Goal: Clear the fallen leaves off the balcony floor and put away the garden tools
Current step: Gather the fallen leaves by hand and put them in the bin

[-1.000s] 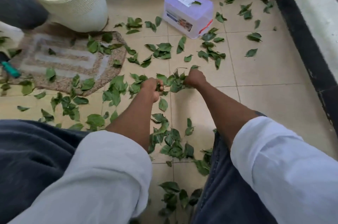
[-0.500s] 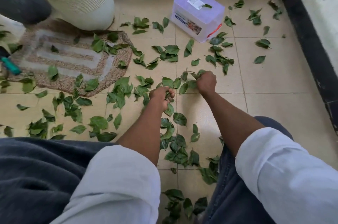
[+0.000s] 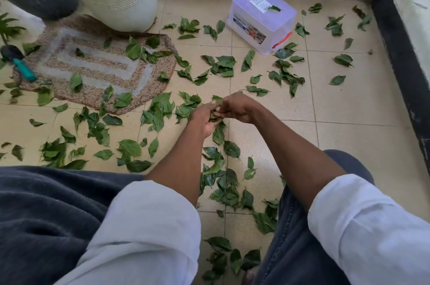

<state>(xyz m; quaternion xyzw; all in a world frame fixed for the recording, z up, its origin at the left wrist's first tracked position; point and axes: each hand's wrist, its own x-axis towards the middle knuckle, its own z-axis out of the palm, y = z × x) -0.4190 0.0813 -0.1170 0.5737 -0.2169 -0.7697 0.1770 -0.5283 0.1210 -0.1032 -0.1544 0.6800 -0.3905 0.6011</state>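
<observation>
Both hands (image 3: 217,113) clutch one leaf bunch (image 3: 215,117) near one box (image 3: 261,18)

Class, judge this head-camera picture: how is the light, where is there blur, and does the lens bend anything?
Head view: soft, even daylight with faint shadows; leaves on the mat at left smear with motion blur; the hands are slightly soft; the wide lens bows the black skirting at right.

Soft even daylight, faint shadows, slight motion blur, wide-angle bending at edges
</observation>
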